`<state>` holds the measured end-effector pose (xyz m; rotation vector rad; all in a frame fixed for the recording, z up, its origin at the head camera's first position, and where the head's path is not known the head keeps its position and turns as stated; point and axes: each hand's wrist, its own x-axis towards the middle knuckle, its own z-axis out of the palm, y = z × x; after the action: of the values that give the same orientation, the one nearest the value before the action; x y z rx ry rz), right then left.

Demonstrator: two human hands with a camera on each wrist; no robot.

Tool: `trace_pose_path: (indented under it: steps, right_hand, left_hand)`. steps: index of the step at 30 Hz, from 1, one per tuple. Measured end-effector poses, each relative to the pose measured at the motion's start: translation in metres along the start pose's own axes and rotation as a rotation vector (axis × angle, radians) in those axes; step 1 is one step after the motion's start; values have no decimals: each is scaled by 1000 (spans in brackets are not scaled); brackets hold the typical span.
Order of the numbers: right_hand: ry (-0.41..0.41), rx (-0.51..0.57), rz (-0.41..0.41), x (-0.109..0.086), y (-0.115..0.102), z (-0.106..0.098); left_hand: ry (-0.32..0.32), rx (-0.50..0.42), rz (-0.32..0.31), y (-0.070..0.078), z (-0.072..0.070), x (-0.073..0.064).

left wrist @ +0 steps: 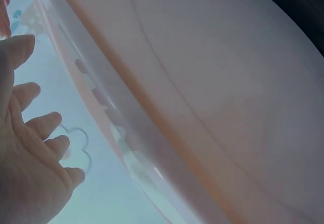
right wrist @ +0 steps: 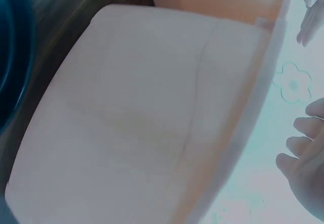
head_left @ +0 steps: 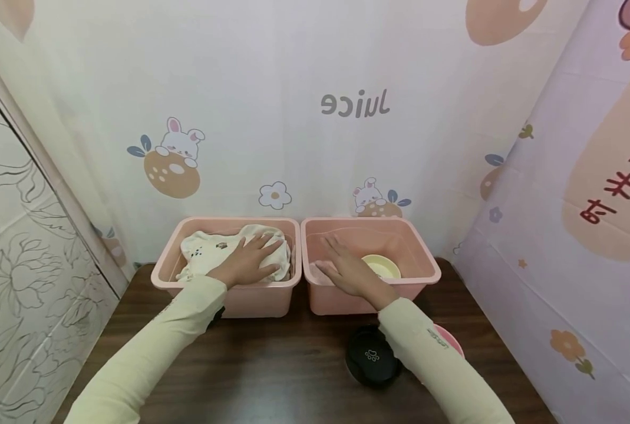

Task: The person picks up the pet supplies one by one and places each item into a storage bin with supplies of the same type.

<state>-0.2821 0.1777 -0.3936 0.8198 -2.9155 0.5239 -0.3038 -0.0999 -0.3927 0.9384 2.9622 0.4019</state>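
My left hand (head_left: 247,259), fingers spread, is over the left pink bin (head_left: 230,300). Inside that bin lies a crumpled white cloth (head_left: 211,248) with small printed figures, partly hidden by the hand. In the left wrist view the left hand (left wrist: 35,143) shows above the bin's rim, holding nothing. Over the right pink bin (head_left: 410,250) is my right hand (head_left: 349,272), its fingers extended and its palm empty. A pale yellow bowl (head_left: 381,265) sits in this bin, partly hidden by the near rim. The right wrist view shows the right hand (right wrist: 309,163) beyond the bin's rim.
Both bins stand side by side at the back of a dark wooden table (head_left: 272,365). A round black object (head_left: 373,356) with a paw print lies in front of the right bin. Beside it, a pink round thing (head_left: 449,338) is mostly behind the right sleeve. Printed curtains (head_left: 272,118) surround the table.
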Motion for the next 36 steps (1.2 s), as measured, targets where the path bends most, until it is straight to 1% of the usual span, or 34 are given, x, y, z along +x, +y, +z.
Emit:
trace_pose_path:
  steps: [3,5,9,12,15,21,24,29,31,33,36]
  right_hand:
    - [2,-20,7,-18,7,-8]
    - [5,-42,-8,-32,12,-12]
    - [8,-62,-5,-60,23,-19]
    - [7,-50,37,-82,31,-22]
    - [-3,-53,82,-103,39,-23]
    - [-14,-46,133,-142,48,-24]
    - [-13,-19,156,-159,50,-21]
    - [4,-2,158,-183,52,-9]
    - [6,-11,152,-190,51,-1]
    - [14,-16,144,-196,49,7]
    - [48,-28,127,-202,46,19]
  left_hand:
    - [18,-13,39,8,4,5]
    - [19,-24,58,14,6,7]
    - [7,-26,60,26,12,13]
    - [-2,-23,63,32,20,18]
    - [-1,-20,82,39,27,23]
    - [-4,-10,112,52,40,31]
    - [-5,0,103,56,46,34]
    - [-18,-28,69,60,51,39]
    - [-19,-33,62,60,52,40]
    - [-21,-15,59,60,54,40]
    - [-1,0,68,59,57,41]
